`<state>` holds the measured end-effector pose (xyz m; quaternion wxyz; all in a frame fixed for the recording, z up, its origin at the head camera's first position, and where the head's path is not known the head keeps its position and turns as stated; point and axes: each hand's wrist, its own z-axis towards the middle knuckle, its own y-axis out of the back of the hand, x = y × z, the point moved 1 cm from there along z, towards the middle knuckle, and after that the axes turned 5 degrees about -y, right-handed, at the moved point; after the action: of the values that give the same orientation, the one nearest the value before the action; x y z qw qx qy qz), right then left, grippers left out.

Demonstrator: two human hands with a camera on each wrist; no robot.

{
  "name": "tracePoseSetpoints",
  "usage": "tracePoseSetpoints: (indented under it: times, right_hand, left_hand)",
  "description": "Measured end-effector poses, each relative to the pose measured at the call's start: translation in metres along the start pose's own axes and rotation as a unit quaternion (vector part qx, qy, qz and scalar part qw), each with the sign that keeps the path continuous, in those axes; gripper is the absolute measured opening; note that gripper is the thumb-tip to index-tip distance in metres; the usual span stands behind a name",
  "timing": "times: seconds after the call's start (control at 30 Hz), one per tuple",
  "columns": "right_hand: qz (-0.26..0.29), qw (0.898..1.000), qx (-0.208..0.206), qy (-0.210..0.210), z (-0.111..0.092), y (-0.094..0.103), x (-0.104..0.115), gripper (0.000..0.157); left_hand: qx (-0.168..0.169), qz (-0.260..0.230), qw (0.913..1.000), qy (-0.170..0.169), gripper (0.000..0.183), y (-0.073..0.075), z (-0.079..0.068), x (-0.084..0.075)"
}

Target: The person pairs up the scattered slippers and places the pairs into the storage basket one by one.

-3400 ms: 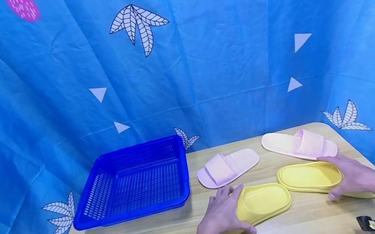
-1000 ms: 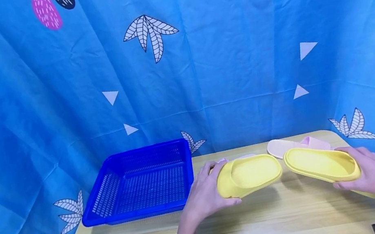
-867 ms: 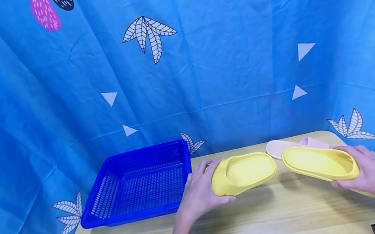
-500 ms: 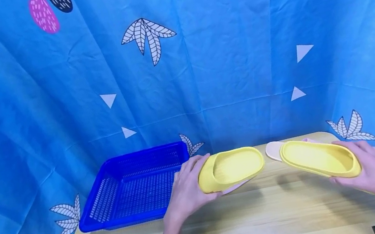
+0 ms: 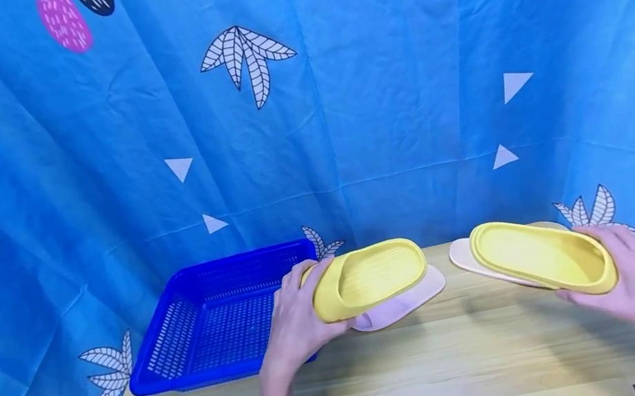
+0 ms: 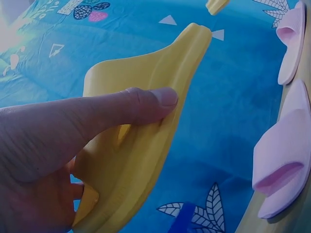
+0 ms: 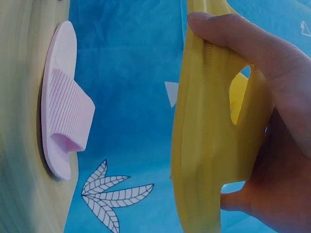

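My left hand (image 5: 299, 316) grips a yellow slipper (image 5: 377, 275) by its strap end, above the table and partly over a pink slipper (image 5: 401, 305). In the left wrist view the thumb presses on the side of that yellow slipper (image 6: 146, 160). The other yellow slipper (image 5: 538, 255) hangs in the air at the right, where my right hand (image 5: 629, 272) holds it round its strap. Behind it, another pink slipper (image 5: 464, 256) is mostly covered in the head view; the right wrist view shows this pink slipper (image 7: 63, 107) whole on the table.
An empty blue plastic basket (image 5: 157, 372) stands at the left of the wooden table (image 5: 435, 374), close to my left hand. A blue patterned curtain (image 5: 385, 74) surrounds the table at the back and sides.
Both yellow slippers have gone from lying on the table to being held up in my hands. Over the last second the left one has moved left and up, toward the basket; the right one rose slightly.
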<state>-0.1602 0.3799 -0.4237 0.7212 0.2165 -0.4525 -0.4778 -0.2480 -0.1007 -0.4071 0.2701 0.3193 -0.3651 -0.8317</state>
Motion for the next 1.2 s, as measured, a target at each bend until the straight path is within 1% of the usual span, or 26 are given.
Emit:
tracePoseSetpoints:
  times: [0.07,0.17,0.27,0.4,0.47,0.7,0.9,1.2]
  right_hand:
    - [0.0,1.0,-0.01,0.008,0.0,0.0,0.001,0.103]
    - [0.001,1.0,-0.021,0.014,-0.001,0.001,0.003,0.104]
    - [0.003,1.0,-0.023,0.002,-0.002,0.002,0.006,0.105]
    - [0.008,1.0,-0.011,-0.019,-0.002,0.004,0.013,0.106]
    - [0.01,1.0,-0.01,-0.022,-0.002,0.004,0.015,0.106]
    - [-0.006,1.0,-0.026,0.001,0.001,0.009,0.02,0.11]
    - [-0.009,0.999,-0.049,0.022,0.003,0.009,0.025,0.116]
    - [-0.017,0.997,-0.072,0.032,0.005,0.006,0.034,0.111]
  left_hand:
    - [-0.004,0.008,1.0,0.001,0.101,0.0,-0.001,0.001]
    - [-0.008,0.015,0.9998,0.0,0.102,0.001,-0.003,0.002]
    - [-0.007,0.02,0.9998,0.004,0.102,0.002,-0.004,0.002]
    - [-0.005,0.018,0.9998,0.011,0.102,0.004,-0.006,0.003]
    - [-0.008,0.018,0.9998,0.011,0.102,0.006,-0.007,0.004]
    - [-0.023,0.003,0.9997,0.012,0.102,0.011,-0.005,0.007]
    - [-0.029,-0.012,0.9995,0.002,0.103,0.012,-0.003,0.006]
    - [-0.03,-0.014,0.9994,-0.008,0.104,0.013,-0.003,0.005]
